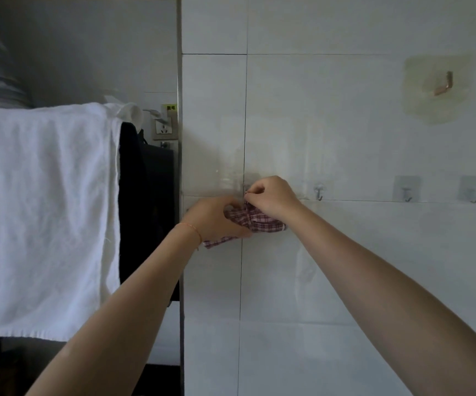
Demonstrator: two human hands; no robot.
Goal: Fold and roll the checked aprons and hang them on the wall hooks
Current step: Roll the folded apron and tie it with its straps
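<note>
Shown: rolled apron point(255, 220) held against the wall point(345, 252), long axis roughly level. Left hand point(216, 217) grips its left end; right hand point(271, 195), above, pinches something small, likely its loop, nearest the covered hook. Free hooks point(319, 192) lie rightward.

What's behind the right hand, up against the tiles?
The right hand pinches the top of the rolled checked apron against the tiled wall. Whatever hook it is reaching for is covered by the fingers. Three bare hooks show further right.
</note>
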